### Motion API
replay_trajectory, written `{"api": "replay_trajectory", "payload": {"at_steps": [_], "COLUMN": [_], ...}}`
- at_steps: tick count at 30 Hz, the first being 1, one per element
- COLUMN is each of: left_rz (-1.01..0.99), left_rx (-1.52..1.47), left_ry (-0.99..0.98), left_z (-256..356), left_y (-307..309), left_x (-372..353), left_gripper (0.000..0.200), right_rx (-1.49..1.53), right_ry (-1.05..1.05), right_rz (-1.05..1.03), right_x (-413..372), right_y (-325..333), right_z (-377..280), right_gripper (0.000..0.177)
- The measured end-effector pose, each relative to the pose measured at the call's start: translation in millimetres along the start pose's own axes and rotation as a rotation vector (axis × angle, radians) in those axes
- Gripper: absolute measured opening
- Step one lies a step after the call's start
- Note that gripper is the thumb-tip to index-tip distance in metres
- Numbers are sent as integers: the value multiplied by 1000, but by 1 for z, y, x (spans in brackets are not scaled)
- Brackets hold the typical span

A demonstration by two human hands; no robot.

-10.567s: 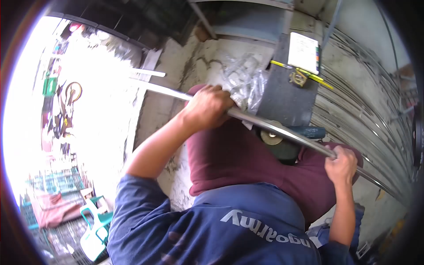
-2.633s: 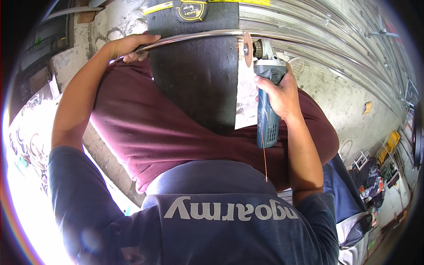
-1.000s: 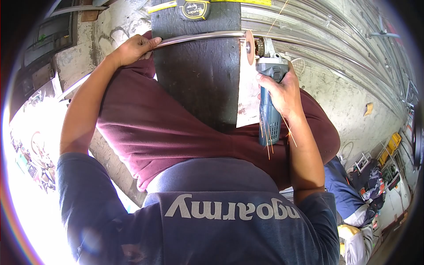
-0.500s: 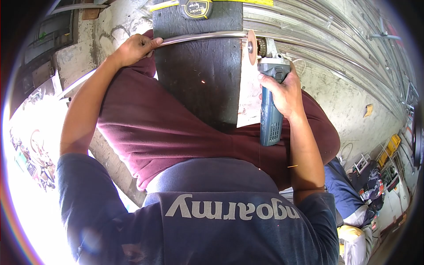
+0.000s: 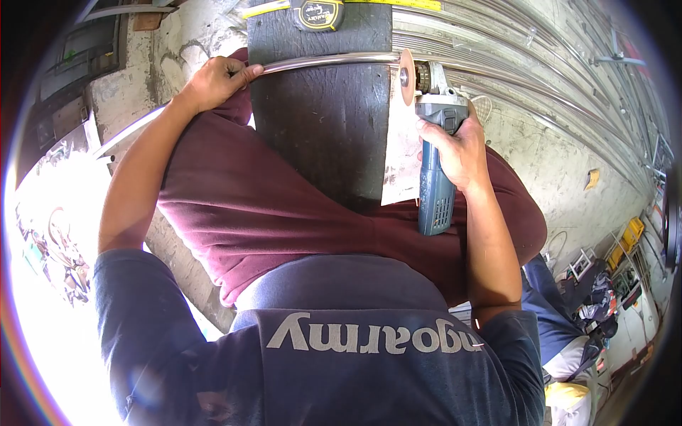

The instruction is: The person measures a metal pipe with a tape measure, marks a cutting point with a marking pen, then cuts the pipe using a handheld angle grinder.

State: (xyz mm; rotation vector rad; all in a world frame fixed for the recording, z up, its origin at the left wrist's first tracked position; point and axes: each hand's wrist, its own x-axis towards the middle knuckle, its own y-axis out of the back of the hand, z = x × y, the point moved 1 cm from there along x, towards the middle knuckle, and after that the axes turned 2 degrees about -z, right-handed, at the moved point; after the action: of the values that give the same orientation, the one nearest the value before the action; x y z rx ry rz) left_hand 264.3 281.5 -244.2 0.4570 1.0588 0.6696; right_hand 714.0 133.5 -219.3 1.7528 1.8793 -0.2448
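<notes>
A shiny metal tube (image 5: pixel 330 61) lies across a dark wooden board (image 5: pixel 320 128). My left hand (image 5: pixel 217 79) is closed around the tube's left end, thumb along it. My right hand (image 5: pixel 455 145) grips the body of a blue angle grinder (image 5: pixel 437 184). The grinder's thin cutting disc (image 5: pixel 407 77) stands on edge at the tube, just past the board's right side. Whether the disc is biting into the metal is hard to see.
Behind the tube, a yellow-and-black tape measure (image 5: pixel 320 14) rests on the board with its blade out. Several long metal tubes (image 5: pixel 540 78) lie on the floor at the right. Another person's blue-clothed leg (image 5: pixel 547 312) shows at lower right.
The bright spark over the board is gone. Both hands, the tube and the grinder keep nearly the same place. The other person at lower right has shifted slightly.
</notes>
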Motion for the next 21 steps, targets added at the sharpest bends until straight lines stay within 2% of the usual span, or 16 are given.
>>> {"api": "replay_trajectory", "payload": {"at_steps": [15, 21], "left_rz": [102, 77], "left_rx": [46, 24], "left_ry": [14, 42], "left_z": [9, 8], "left_y": [2, 3], "left_x": [-12, -11], "left_gripper": [60, 63], "right_rx": [11, 9], "right_ry": [2, 15], "right_rz": [14, 16], "right_x": [-3, -3], "right_y": [-1, -1], "right_z": [-8, -6], "right_gripper": [62, 62]}}
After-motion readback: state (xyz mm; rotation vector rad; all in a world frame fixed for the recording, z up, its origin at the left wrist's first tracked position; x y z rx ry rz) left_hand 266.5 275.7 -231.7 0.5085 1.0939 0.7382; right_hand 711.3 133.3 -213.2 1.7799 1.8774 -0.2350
